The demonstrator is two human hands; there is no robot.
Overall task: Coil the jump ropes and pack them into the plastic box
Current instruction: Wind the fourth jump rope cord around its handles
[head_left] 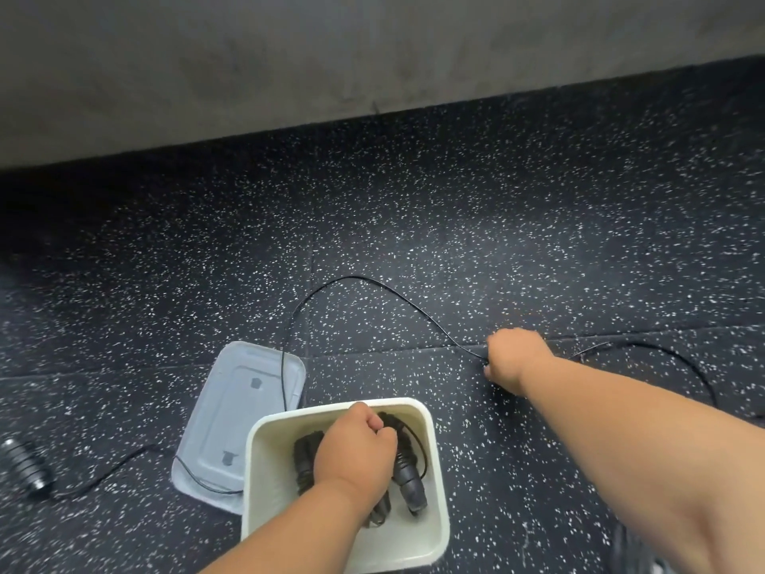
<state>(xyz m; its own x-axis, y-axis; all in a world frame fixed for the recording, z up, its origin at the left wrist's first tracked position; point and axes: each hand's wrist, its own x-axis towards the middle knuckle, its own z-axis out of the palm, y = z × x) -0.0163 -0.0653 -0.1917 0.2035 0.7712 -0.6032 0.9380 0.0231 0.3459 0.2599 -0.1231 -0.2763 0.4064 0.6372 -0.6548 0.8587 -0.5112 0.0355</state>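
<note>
A cream plastic box (436,490) stands on the speckled floor at bottom centre. Inside it lies a coiled black jump rope with its handles (410,478). My left hand (356,445) is down in the box, fingers curled on that coil. My right hand (513,358) is out to the right on the floor, gripping a thin black rope (352,278) that loops up from there and back down over the lid. That rope's far handle (25,466) lies at the left edge.
The box's grey lid (232,424) lies flat on the floor just left of the box, with rope crossing it. More black rope (679,358) curves to the right of my right arm. A grey wall runs along the top.
</note>
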